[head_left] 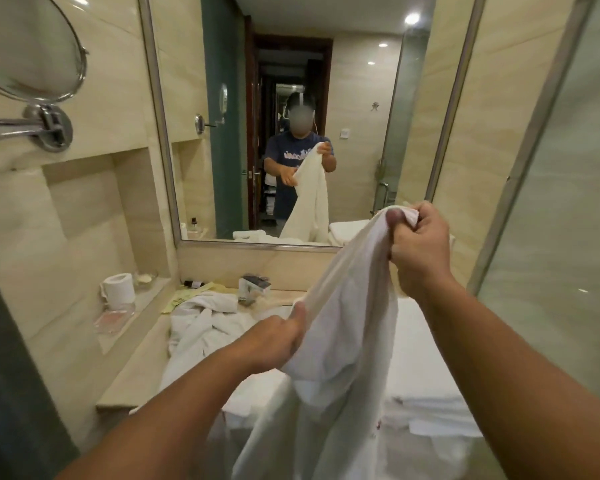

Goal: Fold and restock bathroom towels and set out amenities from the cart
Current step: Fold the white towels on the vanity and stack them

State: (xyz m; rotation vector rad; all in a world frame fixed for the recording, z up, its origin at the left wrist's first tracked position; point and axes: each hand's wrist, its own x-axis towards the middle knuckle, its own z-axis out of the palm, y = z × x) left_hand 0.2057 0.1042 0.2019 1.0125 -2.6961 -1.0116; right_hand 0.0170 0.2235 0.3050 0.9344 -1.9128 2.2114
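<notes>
"Head view, nearest first: what have the hands got?"

"One white towel [343,341], lifted over the tabletop [132,379]. The left hand [278,337] grips its edge low down. The right hand [420,247], higher and farther, pinches a corner in curled fingers. The rest hangs loose toward the near edge, not yet folded."

"Anything finished?"

"Near right, beside the hanging cloth, flat white towels [426,407] lie stacked, folded by the look of them. So some of the folding seems done."

"And what's left?"

"Farther left a crumpled heap [205,323] of white cloth lies on the tabletop, touching a yellow paper [184,299]. I judge it awaits folding. Beyond it a small box [253,285] and a dark bottle [193,284] stand by the back wall, and a paper roll [120,287] sits on the left ledge [146,299]. Whether those amenities are set out or stray, I cannot tell. No cart shows. The mirror [361,133] is farthest."
</notes>
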